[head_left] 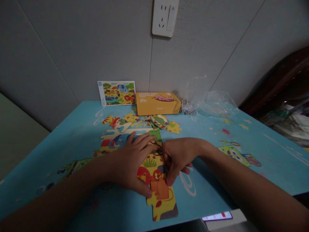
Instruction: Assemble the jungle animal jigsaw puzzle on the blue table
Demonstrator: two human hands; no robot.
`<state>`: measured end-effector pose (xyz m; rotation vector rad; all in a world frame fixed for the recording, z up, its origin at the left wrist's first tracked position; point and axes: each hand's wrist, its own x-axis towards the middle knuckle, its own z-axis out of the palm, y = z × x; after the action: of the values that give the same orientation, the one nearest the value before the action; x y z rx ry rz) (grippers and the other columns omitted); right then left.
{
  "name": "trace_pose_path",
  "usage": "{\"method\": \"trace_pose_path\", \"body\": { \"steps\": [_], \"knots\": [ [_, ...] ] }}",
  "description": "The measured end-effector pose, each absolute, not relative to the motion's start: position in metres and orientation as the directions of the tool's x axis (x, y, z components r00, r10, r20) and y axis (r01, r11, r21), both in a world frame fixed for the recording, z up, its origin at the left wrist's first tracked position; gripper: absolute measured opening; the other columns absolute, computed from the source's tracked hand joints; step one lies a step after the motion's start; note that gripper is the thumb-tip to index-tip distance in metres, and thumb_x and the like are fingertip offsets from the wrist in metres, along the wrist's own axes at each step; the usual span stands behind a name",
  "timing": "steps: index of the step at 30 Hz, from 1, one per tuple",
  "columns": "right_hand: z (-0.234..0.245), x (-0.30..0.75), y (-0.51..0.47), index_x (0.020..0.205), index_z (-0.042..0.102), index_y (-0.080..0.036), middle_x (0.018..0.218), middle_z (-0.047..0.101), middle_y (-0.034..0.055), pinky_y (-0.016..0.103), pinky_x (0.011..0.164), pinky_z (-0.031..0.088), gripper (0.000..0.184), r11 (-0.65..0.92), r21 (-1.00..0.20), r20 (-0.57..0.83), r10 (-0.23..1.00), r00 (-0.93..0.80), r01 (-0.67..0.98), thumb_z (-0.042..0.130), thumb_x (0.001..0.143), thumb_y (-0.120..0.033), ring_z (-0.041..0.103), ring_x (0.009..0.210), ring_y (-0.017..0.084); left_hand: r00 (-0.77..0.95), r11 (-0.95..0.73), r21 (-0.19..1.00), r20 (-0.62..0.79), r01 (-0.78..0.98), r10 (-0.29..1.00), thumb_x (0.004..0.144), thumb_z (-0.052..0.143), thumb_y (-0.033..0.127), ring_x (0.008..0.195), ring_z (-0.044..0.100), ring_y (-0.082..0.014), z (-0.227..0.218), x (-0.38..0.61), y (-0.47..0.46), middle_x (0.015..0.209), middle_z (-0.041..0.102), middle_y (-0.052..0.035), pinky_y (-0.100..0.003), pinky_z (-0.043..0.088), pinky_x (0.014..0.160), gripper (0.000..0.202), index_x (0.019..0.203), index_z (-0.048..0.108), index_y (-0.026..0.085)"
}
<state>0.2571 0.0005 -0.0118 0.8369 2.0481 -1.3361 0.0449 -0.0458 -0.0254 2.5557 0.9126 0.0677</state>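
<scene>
A partly joined jigsaw puzzle point(150, 162) lies on the table, showing a blue elephant, a tree, grass and an orange lion. My left hand point(130, 161) rests flat across its middle, fingers spread, and covers much of it. At the puzzle's right edge, my right hand point(177, 156) is curled with its knuckles against the pieces. Its thumb points down beside the lion piece point(160, 190). Whatever the curled fingers may hold is hidden. Beyond the puzzle lies a heap of loose puzzle pieces point(125, 121), several of them overlapping.
A picture card point(118, 93) leans on the wall beside a yellow puzzle box point(158, 103). Clear plastic bags point(217, 103) lie at the back right. The blue table point(241, 180) has printed cartoon figures. A lit screen point(217, 216) shows below the front edge.
</scene>
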Motion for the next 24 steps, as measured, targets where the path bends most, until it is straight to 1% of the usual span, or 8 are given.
{"method": "trace_pose_path", "body": {
  "steps": [3, 6, 10, 13, 18, 24],
  "knots": [
    [-0.0083, 0.2559, -0.0010, 0.054, 0.060, -0.015, 0.039, 0.053, -0.0071, 0.019, 0.039, 0.038, 0.048, 0.324, -0.569, -0.736, 0.210, -0.644, 0.756, 0.079, 0.064, -0.058, 0.046, 0.033, 0.006, 0.791, -0.703, 0.429, -0.046, 0.567, 0.610, 0.057, 0.074, 0.074, 0.144, 0.023, -0.0459, -0.0277, 0.0447, -0.0458, 0.155, 0.033, -0.0224, -0.069, 0.003, 0.115, 0.104, 0.139, 0.046, 0.018],
    [-0.0057, 0.2559, -0.0020, 0.055, 0.060, -0.015, 0.040, 0.054, -0.0065, 0.020, 0.041, 0.040, 0.046, 0.336, -0.551, -0.743, 0.218, -0.633, 0.763, 0.080, 0.065, -0.056, 0.048, 0.034, 0.007, 0.796, -0.711, 0.448, -0.005, 0.543, 0.605, 0.056, 0.074, 0.075, 0.144, 0.024, -0.0461, -0.0300, 0.0447, -0.0455, 0.153, 0.035, -0.0218, -0.068, 0.003, 0.116, 0.103, 0.138, 0.047, 0.018],
    [-0.0076, 0.2572, -0.0008, 0.055, 0.061, -0.014, 0.042, 0.055, -0.0060, 0.021, 0.043, 0.041, 0.046, 0.338, -0.568, -0.740, 0.190, -0.645, 0.751, 0.078, 0.068, -0.055, 0.049, 0.036, 0.007, 0.796, -0.709, 0.447, -0.012, 0.545, 0.605, 0.056, 0.074, 0.074, 0.143, 0.025, -0.0460, -0.0302, 0.0461, -0.0463, 0.151, 0.038, -0.0222, -0.068, 0.004, 0.115, 0.103, 0.138, 0.047, 0.018],
    [-0.0098, 0.2575, 0.0007, 0.056, 0.062, -0.014, 0.043, 0.056, -0.0053, 0.021, 0.043, 0.042, 0.046, 0.313, -0.580, -0.746, 0.166, -0.645, 0.752, 0.079, 0.067, -0.056, 0.051, 0.038, 0.008, 0.795, -0.709, 0.431, -0.035, 0.558, 0.605, 0.058, 0.073, 0.074, 0.144, 0.025, -0.0450, -0.0293, 0.0472, -0.0478, 0.152, 0.037, -0.0222, -0.068, 0.003, 0.115, 0.103, 0.139, 0.045, 0.017],
    [-0.0093, 0.2562, -0.0001, 0.054, 0.060, -0.015, 0.043, 0.056, -0.0053, 0.022, 0.043, 0.042, 0.049, 0.279, -0.575, -0.761, 0.161, -0.628, 0.769, 0.080, 0.062, -0.059, 0.051, 0.038, 0.008, 0.789, -0.698, 0.435, -0.048, 0.568, 0.612, 0.057, 0.074, 0.074, 0.143, 0.025, -0.0470, -0.0288, 0.0479, -0.0492, 0.152, 0.036, -0.0236, -0.069, 0.003, 0.115, 0.103, 0.137, 0.046, 0.015],
    [-0.0114, 0.2556, -0.0017, 0.054, 0.061, -0.015, 0.044, 0.058, -0.0048, 0.022, 0.045, 0.044, 0.053, 0.260, -0.556, -0.784, 0.150, -0.602, 0.790, 0.079, 0.058, -0.064, 0.052, 0.039, 0.008, 0.798, -0.718, 0.422, -0.024, 0.554, 0.602, 0.057, 0.073, 0.074, 0.143, 0.026, -0.0464, -0.0273, 0.0490, -0.0494, 0.150, 0.039, -0.0231, -0.069, 0.003, 0.114, 0.099, 0.135, 0.049, 0.017]
  ]
}}
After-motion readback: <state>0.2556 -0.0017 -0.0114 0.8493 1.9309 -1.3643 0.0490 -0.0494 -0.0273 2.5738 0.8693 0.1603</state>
